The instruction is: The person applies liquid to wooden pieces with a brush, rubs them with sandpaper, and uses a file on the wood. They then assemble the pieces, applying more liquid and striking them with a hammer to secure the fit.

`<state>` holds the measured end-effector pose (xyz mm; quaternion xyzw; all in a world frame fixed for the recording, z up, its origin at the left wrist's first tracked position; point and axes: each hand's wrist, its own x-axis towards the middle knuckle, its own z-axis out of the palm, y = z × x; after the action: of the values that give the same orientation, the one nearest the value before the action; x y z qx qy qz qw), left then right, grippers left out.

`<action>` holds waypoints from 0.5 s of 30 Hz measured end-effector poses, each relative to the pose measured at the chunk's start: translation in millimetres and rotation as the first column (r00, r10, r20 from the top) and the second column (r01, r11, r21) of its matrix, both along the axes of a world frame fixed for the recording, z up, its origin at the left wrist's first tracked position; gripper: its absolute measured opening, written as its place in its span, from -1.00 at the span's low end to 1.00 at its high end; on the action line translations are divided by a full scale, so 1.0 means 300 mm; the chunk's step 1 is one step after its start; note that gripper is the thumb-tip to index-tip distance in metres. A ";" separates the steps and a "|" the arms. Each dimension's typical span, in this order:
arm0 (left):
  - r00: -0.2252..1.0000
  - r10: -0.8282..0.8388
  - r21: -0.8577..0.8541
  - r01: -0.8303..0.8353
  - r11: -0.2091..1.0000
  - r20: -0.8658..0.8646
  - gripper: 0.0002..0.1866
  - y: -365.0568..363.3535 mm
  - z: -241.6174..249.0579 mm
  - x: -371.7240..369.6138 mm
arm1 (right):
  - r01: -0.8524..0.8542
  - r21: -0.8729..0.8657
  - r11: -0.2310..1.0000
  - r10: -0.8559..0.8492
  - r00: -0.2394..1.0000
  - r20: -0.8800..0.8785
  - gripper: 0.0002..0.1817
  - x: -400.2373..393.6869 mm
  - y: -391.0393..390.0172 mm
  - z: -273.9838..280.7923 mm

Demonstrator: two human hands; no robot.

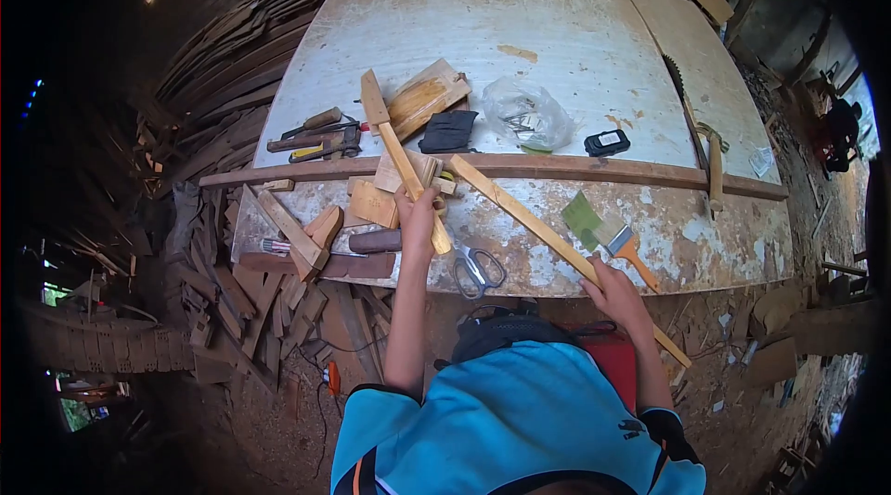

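Note:
My left hand (pixel 417 219) is closed around a narrow wooden piece (pixel 400 155) that slants up over the table and has a wider block at its far end. In my right hand (pixel 613 290), fingers wrapped round it, is a long thin wooden strip (pixel 534 218); one end lies near the table's middle, the other runs past my forearm. Grey-handled scissors (pixel 478 272) lie between my hands at the front edge. Just beyond my right hand rest a paintbrush (pixel 631 256) with an orange handle and a green sheet (pixel 581 219). Small wood blocks (pixel 373 205) sit behind my left hand.
A long wooden bar (pixel 557 168) crosses the worn white table (pixel 399 12). Beyond it lie a black pouch (pixel 448 131), a clear plastic bag (pixel 527 113) and a small black device (pixel 606 142). A hammer (pixel 715 170) and a saw (pixel 682 96) are at right. Scrap wood (pixel 246 300) piles up at left.

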<state>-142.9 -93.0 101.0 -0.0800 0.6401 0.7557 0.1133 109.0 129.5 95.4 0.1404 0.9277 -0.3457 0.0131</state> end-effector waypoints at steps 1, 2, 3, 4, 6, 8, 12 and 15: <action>0.997 -0.030 0.084 0.024 0.996 0.067 -0.65 -0.010 0.021 -0.006 | -0.004 -0.012 1.000 0.004 1.000 0.004 -0.61 -0.005 -0.001 0.003; 0.989 -0.065 0.169 0.043 0.985 0.130 -0.70 -0.031 0.042 -0.017 | -0.007 -0.023 1.000 0.007 1.000 0.009 -0.60 -0.009 -0.004 0.012; 0.976 -0.107 0.254 0.056 0.966 0.189 -0.74 -0.050 0.052 -0.027 | -0.009 -0.035 0.999 0.010 1.000 0.014 -0.60 -0.013 -0.006 0.019; 0.975 -0.140 0.304 0.082 0.949 0.172 -0.76 -0.064 0.051 -0.034 | -0.014 -0.040 0.999 0.015 1.000 0.022 -0.60 -0.014 -0.005 0.021; 0.970 -0.205 0.402 0.136 0.906 0.134 -0.79 -0.086 0.038 -0.042 | -0.022 -0.050 0.998 0.024 0.999 0.037 -0.60 -0.015 -0.006 0.024; 0.964 -0.219 0.505 0.116 0.855 0.148 -0.65 -0.098 0.025 -0.028 | -0.017 -0.078 0.997 0.022 0.998 0.054 -0.61 -0.012 -0.006 0.022; 0.938 -0.205 0.729 -0.068 0.682 0.280 -0.54 -0.140 -0.023 0.087 | -0.021 -0.150 0.989 0.030 0.998 0.060 -0.64 -0.007 -0.022 0.008; 0.940 0.045 0.506 -0.222 0.834 0.339 -0.60 -0.132 -0.098 0.283 | -0.043 0.011 0.999 0.044 0.993 -0.106 -0.66 -0.008 -0.065 0.073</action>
<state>-57.9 -132.7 71.5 -0.2088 0.3696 0.8879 0.1773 106.5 109.9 117.3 0.1016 0.9313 -0.3484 -0.0295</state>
